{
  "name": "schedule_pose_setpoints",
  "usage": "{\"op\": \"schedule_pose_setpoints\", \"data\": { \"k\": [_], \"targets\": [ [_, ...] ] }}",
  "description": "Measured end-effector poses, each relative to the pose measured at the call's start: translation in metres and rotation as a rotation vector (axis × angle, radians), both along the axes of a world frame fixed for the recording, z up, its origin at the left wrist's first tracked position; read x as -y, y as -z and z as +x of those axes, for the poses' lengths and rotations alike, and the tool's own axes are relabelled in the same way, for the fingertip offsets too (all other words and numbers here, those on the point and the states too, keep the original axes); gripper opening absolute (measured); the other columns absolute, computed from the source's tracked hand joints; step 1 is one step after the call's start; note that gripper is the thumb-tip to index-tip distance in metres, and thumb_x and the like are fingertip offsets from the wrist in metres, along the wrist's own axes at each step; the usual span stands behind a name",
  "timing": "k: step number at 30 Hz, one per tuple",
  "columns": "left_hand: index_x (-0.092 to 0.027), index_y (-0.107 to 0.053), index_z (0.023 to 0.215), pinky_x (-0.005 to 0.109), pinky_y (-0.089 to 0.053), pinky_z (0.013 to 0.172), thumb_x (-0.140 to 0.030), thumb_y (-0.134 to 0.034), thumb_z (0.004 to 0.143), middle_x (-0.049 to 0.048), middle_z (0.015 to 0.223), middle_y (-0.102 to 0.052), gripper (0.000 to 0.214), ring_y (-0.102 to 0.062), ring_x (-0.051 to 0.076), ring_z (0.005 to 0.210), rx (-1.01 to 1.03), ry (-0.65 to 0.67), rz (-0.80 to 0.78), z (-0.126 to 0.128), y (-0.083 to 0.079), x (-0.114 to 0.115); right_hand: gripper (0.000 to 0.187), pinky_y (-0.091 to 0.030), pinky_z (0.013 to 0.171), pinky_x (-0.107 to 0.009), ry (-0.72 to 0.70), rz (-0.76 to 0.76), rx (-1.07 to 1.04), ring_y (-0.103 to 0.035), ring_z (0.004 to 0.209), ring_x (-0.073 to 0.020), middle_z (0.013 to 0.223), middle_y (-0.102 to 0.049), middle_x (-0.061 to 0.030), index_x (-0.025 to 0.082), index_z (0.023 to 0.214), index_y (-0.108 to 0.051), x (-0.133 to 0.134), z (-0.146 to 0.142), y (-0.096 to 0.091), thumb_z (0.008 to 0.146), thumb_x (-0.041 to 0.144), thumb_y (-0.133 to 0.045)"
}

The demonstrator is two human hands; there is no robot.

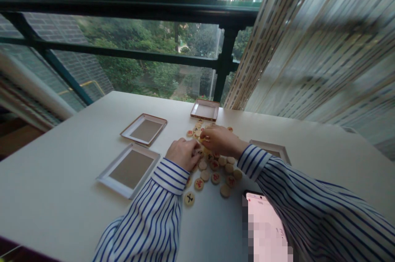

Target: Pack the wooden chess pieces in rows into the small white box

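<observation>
In the head view, the round pieces (215,178) lay scattered on the table (70,171) from just before the far tray (205,110) toward the person. The left hand (182,154) and the right hand (220,139), both nearer than that tray, had their fingers bent inward among the pieces; I could not tell whether either gripped one. To handle them well, I would say, each piece wanted a light pinch at its rim, with the wrists lifted so that neighbours did not slide. The hands hid the pieces under them, most marks were too small to read, and the right arm covered parts of the right tray (282,150) and the phone (262,214), both nearer and rightward of the far tray.
</observation>
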State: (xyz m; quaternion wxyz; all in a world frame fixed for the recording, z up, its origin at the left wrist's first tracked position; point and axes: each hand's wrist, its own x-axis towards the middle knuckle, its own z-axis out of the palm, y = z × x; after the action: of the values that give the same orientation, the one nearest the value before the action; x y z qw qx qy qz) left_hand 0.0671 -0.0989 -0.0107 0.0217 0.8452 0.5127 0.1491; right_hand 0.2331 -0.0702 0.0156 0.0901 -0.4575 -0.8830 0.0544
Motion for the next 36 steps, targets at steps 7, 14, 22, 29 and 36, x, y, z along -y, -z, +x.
{"op": "schedule_pose_setpoints", "data": {
  "k": [7,14,22,29,36],
  "targets": [
    [-0.019,-0.062,0.085,0.033,-0.045,0.067,-0.034,-0.062,0.073,0.0048,0.078,-0.067,0.02,-0.059,0.021,0.072,0.258,-0.118,0.159,-0.003,0.001,-0.004,0.031,-0.033,0.051,-0.022,0.168,-0.45,-0.576,-0.048,0.057,-0.009,0.067,-0.059,-0.0002,0.012,0.092,-0.065,0.0,0.004,-0.01,0.077,0.038,-0.055],
    [-0.017,-0.062,0.092,0.032,-0.045,0.07,-0.033,-0.063,0.073,0.0046,0.083,-0.067,0.024,-0.058,0.02,0.074,0.385,-0.092,0.272,0.0,-0.001,-0.002,0.027,-0.028,0.046,-0.019,0.171,-0.696,-0.859,-0.042,0.055,-0.0068,0.062,-0.052,0.0021,0.012,0.083,-0.065,0.008,-0.001,-0.021,0.075,0.037,-0.058],
    [-0.017,-0.065,0.09,0.031,-0.045,0.07,-0.029,-0.063,0.074,0.0042,0.082,-0.069,0.02,-0.059,0.018,0.071,0.43,-0.075,0.303,-0.005,-0.003,-0.006,0.028,-0.031,0.045,-0.018,0.155,-0.708,-0.858,-0.045,0.056,-0.0072,0.065,-0.056,-0.0003,0.014,0.086,-0.065,0.002,-0.006,-0.009,0.077,0.039,-0.055],
    [-0.019,-0.066,0.092,0.031,-0.045,0.068,-0.032,-0.058,0.075,0.0049,0.083,-0.069,0.023,-0.06,0.02,0.074,0.324,-0.198,0.269,-0.031,-0.004,-0.016,0.03,-0.033,0.045,-0.018,0.149,-0.633,-0.775,-0.051,0.062,-0.0093,0.085,-0.065,-0.0055,0.014,0.088,-0.067,-0.004,-0.009,-0.012,0.078,0.039,-0.053],
    [-0.022,-0.068,0.078,0.036,-0.044,0.064,-0.033,-0.051,0.077,0.0079,0.079,-0.069,0.02,-0.06,0.027,0.077,0.012,-0.457,0.185,-0.048,0.009,-0.025,0.026,-0.04,0.059,-0.024,0.204,-0.247,-0.428,-0.057,0.068,-0.0141,0.08,-0.067,-0.0062,0.014,0.089,-0.067,-0.019,0.002,-0.009,0.079,0.031,-0.051]
  ]
}}
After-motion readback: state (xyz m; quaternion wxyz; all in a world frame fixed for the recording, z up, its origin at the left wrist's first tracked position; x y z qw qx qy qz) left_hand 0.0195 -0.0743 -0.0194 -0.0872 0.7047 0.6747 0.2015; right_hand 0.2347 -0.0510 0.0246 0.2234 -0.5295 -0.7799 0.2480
